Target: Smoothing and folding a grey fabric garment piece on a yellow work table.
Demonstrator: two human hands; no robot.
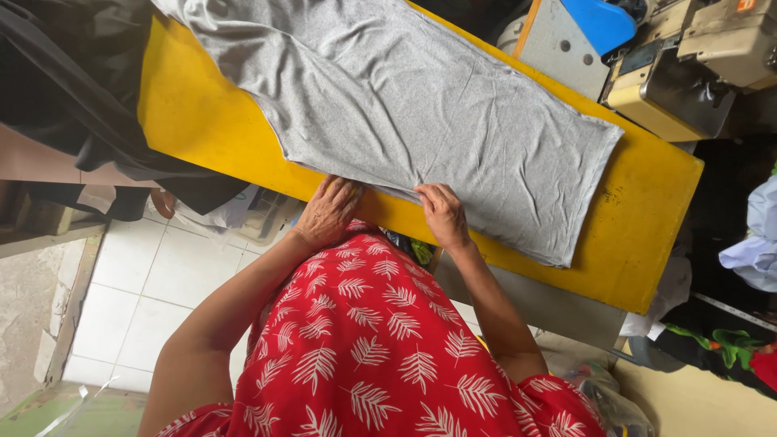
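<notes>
Grey fabric [421,105] on yellow table [194,113], both hands [328,212] at its edge

cloth [421,105] — grey knit, matt | table [202,121] — yellow, smooth paint

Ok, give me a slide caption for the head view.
Both hands, left hand and right hand, press the near edge of grey knit fabric on a yellow table.

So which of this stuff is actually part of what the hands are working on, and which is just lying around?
In hand:
- grey fabric, spread flat
- yellow table under it
- left hand and right hand, both on the fabric's near edge

Lying about:
- sewing machine, far end
- black cloth, draped beside the table
- blue part
- cloth pile at the side
</notes>
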